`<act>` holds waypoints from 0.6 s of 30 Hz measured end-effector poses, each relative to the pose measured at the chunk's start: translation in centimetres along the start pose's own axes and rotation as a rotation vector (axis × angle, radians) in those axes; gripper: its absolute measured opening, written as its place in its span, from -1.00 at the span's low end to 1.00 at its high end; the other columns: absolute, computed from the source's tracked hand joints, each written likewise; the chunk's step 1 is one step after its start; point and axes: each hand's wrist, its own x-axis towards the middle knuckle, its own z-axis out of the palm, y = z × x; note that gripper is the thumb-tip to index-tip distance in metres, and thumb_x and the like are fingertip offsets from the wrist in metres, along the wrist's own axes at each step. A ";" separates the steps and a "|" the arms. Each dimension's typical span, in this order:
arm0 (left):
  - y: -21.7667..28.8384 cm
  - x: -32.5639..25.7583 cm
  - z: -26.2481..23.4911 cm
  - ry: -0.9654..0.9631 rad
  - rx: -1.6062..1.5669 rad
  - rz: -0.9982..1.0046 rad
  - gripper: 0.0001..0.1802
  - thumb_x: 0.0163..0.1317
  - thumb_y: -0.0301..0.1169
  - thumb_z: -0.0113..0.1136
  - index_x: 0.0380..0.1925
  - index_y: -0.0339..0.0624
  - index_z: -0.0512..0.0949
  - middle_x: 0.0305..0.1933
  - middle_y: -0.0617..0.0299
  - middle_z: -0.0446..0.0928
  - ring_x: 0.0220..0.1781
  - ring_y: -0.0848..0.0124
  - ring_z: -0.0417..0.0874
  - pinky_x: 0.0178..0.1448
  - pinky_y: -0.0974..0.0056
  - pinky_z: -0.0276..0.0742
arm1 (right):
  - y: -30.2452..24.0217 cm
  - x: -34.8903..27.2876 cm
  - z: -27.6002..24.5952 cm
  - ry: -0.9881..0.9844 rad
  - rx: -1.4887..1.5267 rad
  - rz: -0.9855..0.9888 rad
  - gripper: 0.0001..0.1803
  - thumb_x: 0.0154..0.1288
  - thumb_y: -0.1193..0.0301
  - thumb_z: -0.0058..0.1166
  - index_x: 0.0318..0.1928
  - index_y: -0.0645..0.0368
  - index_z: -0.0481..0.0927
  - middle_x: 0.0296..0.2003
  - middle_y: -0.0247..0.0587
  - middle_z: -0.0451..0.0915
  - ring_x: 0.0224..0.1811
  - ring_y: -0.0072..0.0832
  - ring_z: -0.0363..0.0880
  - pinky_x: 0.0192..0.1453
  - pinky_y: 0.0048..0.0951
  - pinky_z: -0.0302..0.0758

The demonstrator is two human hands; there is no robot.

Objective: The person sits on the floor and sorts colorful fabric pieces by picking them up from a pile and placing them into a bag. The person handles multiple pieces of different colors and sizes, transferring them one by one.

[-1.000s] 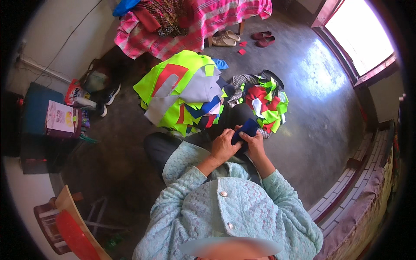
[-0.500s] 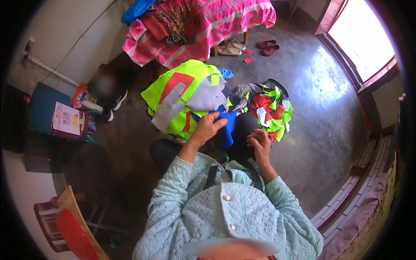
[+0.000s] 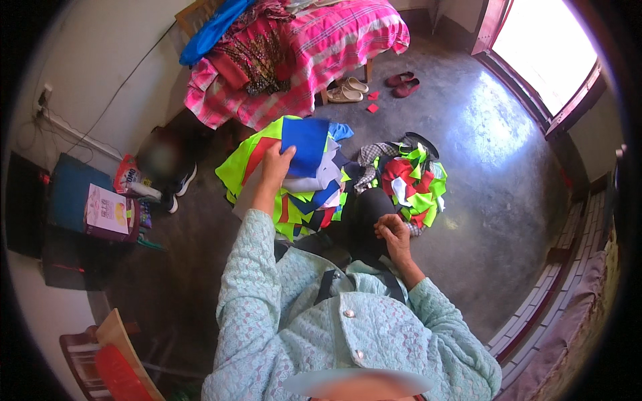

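Observation:
My left hand (image 3: 274, 168) is closed on the lower left edge of a blue cloth piece (image 3: 306, 147), which it holds spread over a large heap of fabric pieces (image 3: 235, 166). Lime green, red, grey and dark blue pieces show in that heap. Above my dark-trousered knee, my right hand (image 3: 396, 238) has its fingers curled together. Whatever it may hold is too small to make out. Beyond it, to the right of the large heap, lies a smaller pile of lime green, red and white scraps (image 3: 428, 190) on checked cloth (image 3: 368, 155).
A pink plaid cover (image 3: 334, 47) drapes over furniture at the back. Beige shoes (image 3: 348, 94), dark red shoes (image 3: 404, 87) and red scraps (image 3: 372, 107) lie on the floor nearby. Boxes (image 3: 110, 206) stand at left; a wooden chair (image 3: 80, 361) is at lower left.
My left hand has moved forward and left with the blue piece, which now lies spread over the large heap. My right hand has dropped slightly nearer to me, fingers still curled.

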 end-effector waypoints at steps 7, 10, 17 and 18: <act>-4.6 0.0 0.2 0.146 -0.045 -0.064 -0.54 -0.02 -0.55 0.30 -0.06 -0.24 0.42 -0.25 0.06 0.60 -0.23 0.19 0.64 -0.08 0.14 0.54 | -0.2 0.1 0.3 0.003 -0.026 -0.001 -0.87 0.31 0.57 -0.01 -0.14 0.17 0.47 -0.32 -0.35 0.57 -0.34 -0.65 0.53 -0.27 -0.63 0.47; -2.6 -0.1 0.2 0.230 0.303 -0.067 -0.50 -0.03 -0.52 0.33 -0.05 -0.17 0.38 -0.26 0.10 0.57 -0.18 0.09 0.62 -0.07 0.06 0.50 | -0.5 -0.1 0.1 0.031 -0.031 0.021 -0.88 0.31 0.57 -0.01 -0.15 0.17 0.47 -0.32 -0.36 0.57 -0.34 -0.65 0.52 -0.28 -0.63 0.47; 1.5 -1.6 1.2 0.200 0.825 0.455 -0.51 -0.06 -0.36 0.36 -0.07 -0.14 0.47 0.12 0.06 0.41 0.19 0.10 0.38 0.27 0.01 0.22 | -0.4 0.4 0.5 0.024 -0.033 0.038 -0.86 0.28 0.59 -0.01 -0.16 0.18 0.47 -0.35 -0.36 0.56 -0.35 -0.67 0.51 -0.30 -0.62 0.46; 1.5 -1.5 1.7 0.140 0.838 0.463 -0.51 -0.03 -0.36 0.34 -0.05 -0.16 0.46 0.15 0.05 0.40 0.20 0.09 0.38 0.27 0.02 0.23 | -0.2 0.2 0.4 0.030 -0.025 0.040 -0.86 0.28 0.59 -0.01 -0.16 0.18 0.47 -0.35 -0.36 0.56 -0.35 -0.67 0.51 -0.30 -0.63 0.46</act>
